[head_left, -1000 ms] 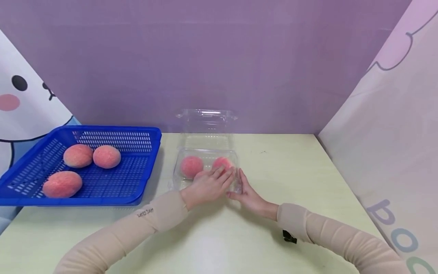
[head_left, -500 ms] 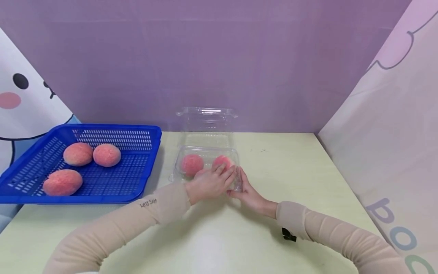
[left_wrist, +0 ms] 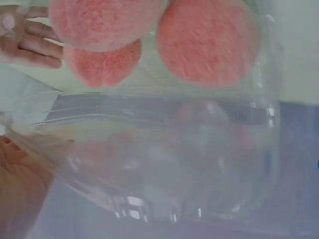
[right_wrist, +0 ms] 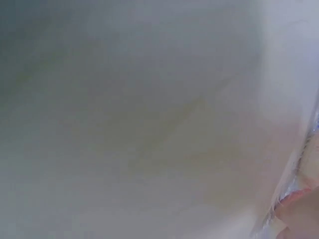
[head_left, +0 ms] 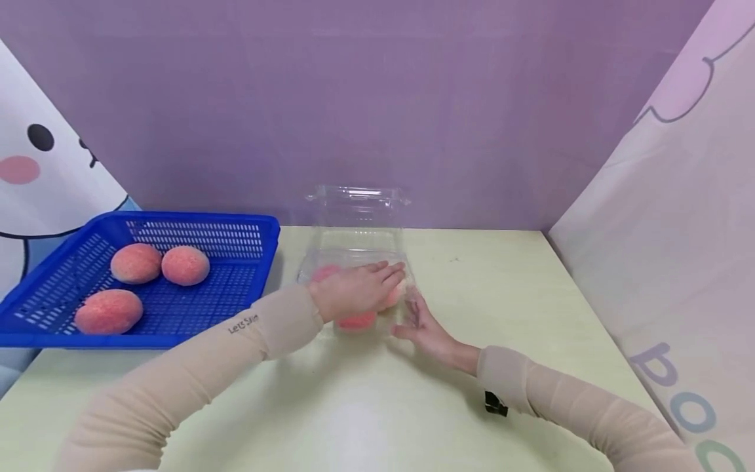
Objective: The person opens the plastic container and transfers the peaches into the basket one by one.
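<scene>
A clear plastic box (head_left: pixel 307 262) holds three pink peaches, among them a front peach (head_left: pixel 356 321); its lid (head_left: pixel 358 213) stands raised at the back. My left hand (head_left: pixel 360 288) is stretched over the box with straight fingers above the right peach, partly hiding the peaches; whether it touches them cannot be told. At the box's right side is my right hand (head_left: pixel 433 334), thumb apart from relaxed fingers. In the left wrist view the peaches (left_wrist: pixel 209 42) show close up beside the clear plastic (left_wrist: pixel 164 169). The right wrist view is mostly blurred.
On the left stands a blue basket (head_left: pixel 206 337) with three peaches, one of them nearest the front (head_left: pixel 109 311). A purple backdrop (head_left: pixel 460 118) rises behind the table (head_left: pixel 501 282), with printed cloth (head_left: pixel 666 242) to the right. A small black object (head_left: pixel 495 403) lies by the right sleeve.
My left hand has moved up and slightly left over the box, uncovering the front peach and covering more of the back ones. My right hand has stayed nearly in place.
</scene>
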`<state>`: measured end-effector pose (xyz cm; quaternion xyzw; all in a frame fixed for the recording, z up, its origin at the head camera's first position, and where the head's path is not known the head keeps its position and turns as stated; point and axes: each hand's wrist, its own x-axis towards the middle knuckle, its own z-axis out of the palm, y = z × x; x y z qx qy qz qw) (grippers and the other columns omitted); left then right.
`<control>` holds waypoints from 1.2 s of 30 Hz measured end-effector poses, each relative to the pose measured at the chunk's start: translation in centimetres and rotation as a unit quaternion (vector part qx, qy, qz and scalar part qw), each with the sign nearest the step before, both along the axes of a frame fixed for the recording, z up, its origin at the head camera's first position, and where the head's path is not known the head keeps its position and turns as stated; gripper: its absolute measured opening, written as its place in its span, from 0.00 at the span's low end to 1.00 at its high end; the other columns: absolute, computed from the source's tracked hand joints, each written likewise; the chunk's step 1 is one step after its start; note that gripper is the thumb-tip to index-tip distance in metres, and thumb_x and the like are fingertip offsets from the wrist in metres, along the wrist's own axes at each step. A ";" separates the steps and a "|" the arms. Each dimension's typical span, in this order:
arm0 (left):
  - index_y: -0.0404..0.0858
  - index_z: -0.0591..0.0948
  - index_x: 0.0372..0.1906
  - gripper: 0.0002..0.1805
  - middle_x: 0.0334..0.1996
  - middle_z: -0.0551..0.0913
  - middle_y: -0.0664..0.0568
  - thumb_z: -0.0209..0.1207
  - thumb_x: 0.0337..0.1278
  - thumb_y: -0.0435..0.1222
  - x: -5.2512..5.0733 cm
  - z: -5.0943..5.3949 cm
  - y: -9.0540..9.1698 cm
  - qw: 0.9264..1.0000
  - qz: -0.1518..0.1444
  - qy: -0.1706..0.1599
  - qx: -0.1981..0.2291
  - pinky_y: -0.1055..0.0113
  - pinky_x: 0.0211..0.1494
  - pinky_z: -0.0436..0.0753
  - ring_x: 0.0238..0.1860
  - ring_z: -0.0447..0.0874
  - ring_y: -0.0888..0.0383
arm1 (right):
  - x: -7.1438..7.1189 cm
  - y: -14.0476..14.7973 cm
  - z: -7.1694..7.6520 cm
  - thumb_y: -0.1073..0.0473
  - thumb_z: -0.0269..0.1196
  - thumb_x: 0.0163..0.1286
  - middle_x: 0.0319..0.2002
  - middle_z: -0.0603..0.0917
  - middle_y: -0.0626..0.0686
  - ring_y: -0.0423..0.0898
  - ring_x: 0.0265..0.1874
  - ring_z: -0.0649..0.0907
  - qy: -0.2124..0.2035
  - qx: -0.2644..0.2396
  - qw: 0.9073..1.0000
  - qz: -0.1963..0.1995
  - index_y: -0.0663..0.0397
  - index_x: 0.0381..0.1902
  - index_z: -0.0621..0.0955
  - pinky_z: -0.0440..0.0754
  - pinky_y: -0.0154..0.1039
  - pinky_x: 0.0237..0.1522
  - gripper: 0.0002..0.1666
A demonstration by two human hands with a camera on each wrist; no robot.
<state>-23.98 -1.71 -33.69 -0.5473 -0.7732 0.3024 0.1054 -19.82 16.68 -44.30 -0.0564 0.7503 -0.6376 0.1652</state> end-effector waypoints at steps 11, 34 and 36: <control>0.35 0.53 0.70 0.28 0.70 0.54 0.44 0.40 0.68 0.37 0.0 0.7 -0.9 0.966 0.150 -0.169 0.129 0.59 0.71 0.58 0.70 0.53 0.50 | -1.9 1.9 0.7 0.61 0.55 0.66 0.72 0.49 0.57 0.54 0.71 0.51 0.017 0.018 1.000 -0.005 0.56 0.72 0.44 0.51 0.50 0.69 0.44; 0.32 0.68 0.62 0.23 0.61 0.70 0.38 0.40 0.63 0.22 -8.0 6.3 -8.9 0.824 0.270 -0.326 0.377 0.51 0.58 0.74 0.57 0.72 0.42 | -7.5 2.3 -0.2 0.74 0.46 0.66 0.72 0.45 0.61 0.56 0.70 0.48 -0.033 -0.134 0.990 0.028 0.62 0.71 0.37 0.51 0.48 0.69 0.42; 0.34 0.71 0.61 0.22 0.60 0.71 0.39 0.40 0.63 0.23 -9.0 6.5 -9.0 0.815 0.276 -0.325 0.393 0.53 0.55 0.76 0.49 0.77 0.44 | -7.6 2.3 0.0 0.73 0.47 0.67 0.72 0.45 0.60 0.56 0.70 0.49 -0.037 -0.139 0.989 0.032 0.62 0.71 0.38 0.51 0.47 0.69 0.42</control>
